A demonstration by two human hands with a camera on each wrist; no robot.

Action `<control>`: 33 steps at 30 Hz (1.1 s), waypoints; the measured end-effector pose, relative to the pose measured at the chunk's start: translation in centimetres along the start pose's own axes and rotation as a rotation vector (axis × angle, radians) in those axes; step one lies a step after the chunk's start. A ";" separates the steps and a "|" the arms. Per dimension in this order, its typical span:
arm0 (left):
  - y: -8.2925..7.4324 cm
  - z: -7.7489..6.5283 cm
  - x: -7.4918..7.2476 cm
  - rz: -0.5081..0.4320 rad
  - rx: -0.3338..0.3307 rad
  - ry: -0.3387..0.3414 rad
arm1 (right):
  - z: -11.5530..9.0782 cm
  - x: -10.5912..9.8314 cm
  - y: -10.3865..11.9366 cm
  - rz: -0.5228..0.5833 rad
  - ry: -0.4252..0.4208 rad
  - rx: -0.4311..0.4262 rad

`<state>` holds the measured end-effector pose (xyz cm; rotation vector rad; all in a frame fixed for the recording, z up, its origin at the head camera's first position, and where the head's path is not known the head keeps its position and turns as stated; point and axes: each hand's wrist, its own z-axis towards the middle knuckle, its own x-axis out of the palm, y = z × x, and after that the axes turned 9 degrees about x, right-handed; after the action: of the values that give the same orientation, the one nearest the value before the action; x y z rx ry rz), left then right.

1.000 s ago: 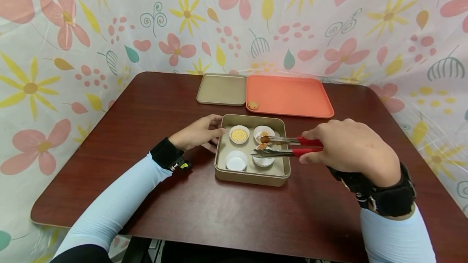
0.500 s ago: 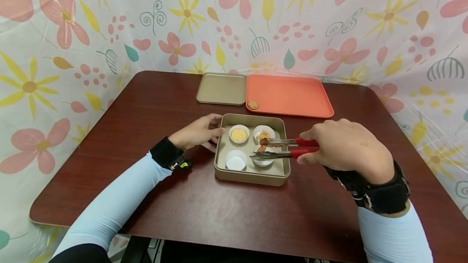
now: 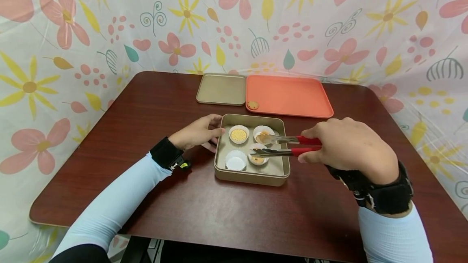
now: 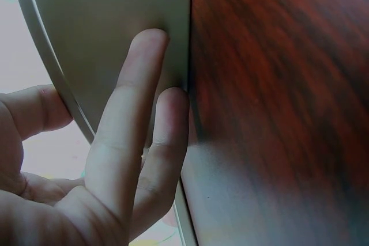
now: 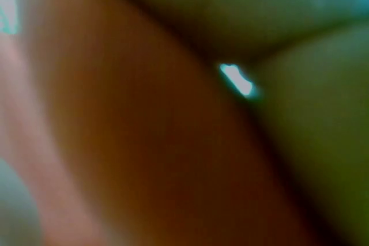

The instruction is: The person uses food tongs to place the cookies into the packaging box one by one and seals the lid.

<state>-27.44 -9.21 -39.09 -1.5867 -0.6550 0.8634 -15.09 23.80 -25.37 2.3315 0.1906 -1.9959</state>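
In the head view, a gold rectangular tin (image 3: 252, 178) holds white paper baking cups. A round yellow cookie (image 3: 239, 135) fills the back-left cup, and the front-left cup (image 3: 235, 161) is bare inside. Brown cookies sit in both right-hand cups, the front-right cookie (image 3: 257, 160) partly under a tong arm. My right hand (image 3: 351, 147) grips metal tongs with red handles (image 3: 305, 151); their tips are spread over the right-hand cups. My left hand (image 3: 197, 132) steadies the tin's left side: in the left wrist view its extended fingers (image 4: 147, 50) touch the wall, the thumb at the rim.
Behind the tin lie a gold tray-like lid (image 3: 221, 88) and an orange tray (image 3: 290, 94). One cookie (image 3: 252, 105) rests at the tray's front-left corner. All stand on a dark brown table (image 3: 175, 210) before a floral curtain. The right wrist view is blurred.
The tongs have let go of the brown cookie, which now lies in the front-right cup. That cup has shifted slightly left and forward. My left hand holds its place at the tin.
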 end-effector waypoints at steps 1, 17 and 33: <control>0.0 0.0 0.0 0.001 0.000 0.000 | 0.0 0.0 0.0 0.002 -0.003 -0.001; -0.1 -0.1 0.0 0.008 0.013 0.009 | -0.6 -0.7 -0.4 0.053 -0.097 -0.073; -0.2 -0.2 0.1 0.010 0.012 0.012 | 2.7 -0.3 0.7 0.217 -0.423 -0.037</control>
<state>-27.24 -9.21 -38.86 -1.5845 -0.6331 0.8629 -17.72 22.70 -25.52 1.7625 -0.0476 -2.2803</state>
